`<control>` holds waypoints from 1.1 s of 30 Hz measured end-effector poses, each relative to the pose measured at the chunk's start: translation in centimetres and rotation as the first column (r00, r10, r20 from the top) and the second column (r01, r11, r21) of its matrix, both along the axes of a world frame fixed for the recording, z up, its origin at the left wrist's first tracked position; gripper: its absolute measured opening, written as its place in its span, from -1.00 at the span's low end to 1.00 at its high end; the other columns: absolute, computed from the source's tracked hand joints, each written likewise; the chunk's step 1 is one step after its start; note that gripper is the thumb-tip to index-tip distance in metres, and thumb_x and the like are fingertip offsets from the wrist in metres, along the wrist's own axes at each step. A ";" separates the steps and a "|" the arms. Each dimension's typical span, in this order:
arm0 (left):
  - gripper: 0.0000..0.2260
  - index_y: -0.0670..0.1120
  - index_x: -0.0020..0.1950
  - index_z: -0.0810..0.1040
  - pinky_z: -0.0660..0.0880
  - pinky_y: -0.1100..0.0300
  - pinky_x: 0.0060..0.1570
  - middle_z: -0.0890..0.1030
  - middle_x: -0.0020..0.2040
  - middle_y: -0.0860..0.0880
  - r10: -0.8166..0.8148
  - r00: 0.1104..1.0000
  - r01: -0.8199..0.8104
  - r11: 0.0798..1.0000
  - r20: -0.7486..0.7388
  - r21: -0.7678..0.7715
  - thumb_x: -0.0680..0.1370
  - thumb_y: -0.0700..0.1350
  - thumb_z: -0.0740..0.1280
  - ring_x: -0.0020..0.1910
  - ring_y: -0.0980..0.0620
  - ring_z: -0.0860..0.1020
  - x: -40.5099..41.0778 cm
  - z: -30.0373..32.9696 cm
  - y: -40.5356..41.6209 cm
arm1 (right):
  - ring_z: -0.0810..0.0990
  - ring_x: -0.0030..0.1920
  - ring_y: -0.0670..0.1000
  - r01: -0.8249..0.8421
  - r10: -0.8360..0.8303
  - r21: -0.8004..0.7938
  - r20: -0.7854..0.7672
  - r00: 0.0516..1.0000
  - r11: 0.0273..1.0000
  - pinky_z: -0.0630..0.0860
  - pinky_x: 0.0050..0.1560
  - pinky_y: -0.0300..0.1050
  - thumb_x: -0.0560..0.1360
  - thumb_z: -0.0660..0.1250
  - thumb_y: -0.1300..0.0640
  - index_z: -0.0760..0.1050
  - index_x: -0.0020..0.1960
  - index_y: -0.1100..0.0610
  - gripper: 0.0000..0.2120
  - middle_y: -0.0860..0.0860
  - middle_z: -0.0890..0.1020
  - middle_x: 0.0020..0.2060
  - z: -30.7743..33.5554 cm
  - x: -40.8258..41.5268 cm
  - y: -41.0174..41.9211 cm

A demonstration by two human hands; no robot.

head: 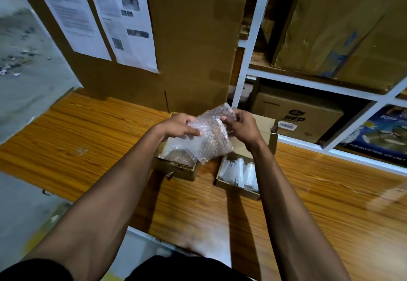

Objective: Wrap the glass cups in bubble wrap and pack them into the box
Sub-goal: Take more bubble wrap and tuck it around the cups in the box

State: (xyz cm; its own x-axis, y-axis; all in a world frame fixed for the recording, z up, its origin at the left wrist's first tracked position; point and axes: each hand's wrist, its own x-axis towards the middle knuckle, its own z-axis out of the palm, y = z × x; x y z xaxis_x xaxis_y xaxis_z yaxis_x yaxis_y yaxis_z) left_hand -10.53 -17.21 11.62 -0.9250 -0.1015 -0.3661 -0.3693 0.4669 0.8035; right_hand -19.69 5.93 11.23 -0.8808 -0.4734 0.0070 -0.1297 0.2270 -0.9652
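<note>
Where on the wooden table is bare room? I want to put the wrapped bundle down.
Bare wood lies left of the bubble-wrap box, toward the table edge, and right of the small box of glass cups, toward the white shelving. It is crowded between the two boxes, under both hands and the bubble wrap bundle.

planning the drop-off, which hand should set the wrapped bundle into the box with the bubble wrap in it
Probably left. The left hand grips the bundle right above that box; the right hand pinches its far end, over the other box.
</note>
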 end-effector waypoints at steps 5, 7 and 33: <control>-0.16 -0.20 0.59 0.36 0.64 0.08 0.14 0.56 0.41 -0.11 0.083 0.996 -0.081 0.986 -0.011 0.145 0.39 -0.07 0.64 0.07 0.04 0.73 1.2 -1.8 -1.5 | 0.52 -0.27 0.05 0.053 -0.045 -0.050 0.151 0.988 0.997 0.50 -0.27 -0.05 0.55 0.51 0.14 0.68 0.06 0.18 -0.86 0.10 0.65 -0.21 -0.9 -1.4 1.7; -0.14 -0.14 0.59 0.36 0.62 0.12 0.17 0.58 0.38 -0.07 0.205 0.978 -0.186 0.937 -0.035 0.296 0.36 -0.09 0.65 0.14 0.02 0.71 1.5 -2.4 -1.9 | 0.53 -0.29 0.04 0.074 -0.063 -0.053 0.197 0.978 0.996 0.51 -0.29 -0.09 0.52 0.55 0.13 0.67 0.08 0.19 -0.81 0.10 0.66 -0.22 -1.2 -1.6 2.3; -0.78 -0.14 -0.09 0.71 0.60 -0.05 0.28 0.70 0.16 -0.16 0.428 0.901 -0.345 0.804 -0.069 0.485 0.58 -0.44 0.39 0.19 -0.12 0.68 0.4 -5.4 -0.6 | 0.62 -0.15 0.04 0.026 0.055 -0.180 0.428 0.902 0.983 0.59 -0.05 -0.06 0.59 0.33 0.39 0.64 -0.06 0.19 -0.83 0.14 0.68 -0.09 -4.5 -2.0 6.1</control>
State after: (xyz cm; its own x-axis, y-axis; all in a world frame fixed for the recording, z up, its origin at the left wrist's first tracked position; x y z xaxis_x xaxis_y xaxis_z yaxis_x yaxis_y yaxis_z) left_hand -10.17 -17.79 6.23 -0.8949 -0.3262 -0.3046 -0.2822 -0.1151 0.9524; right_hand -21.71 12.07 6.75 -0.8097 -0.5126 -0.2859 0.3049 0.0488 -0.9511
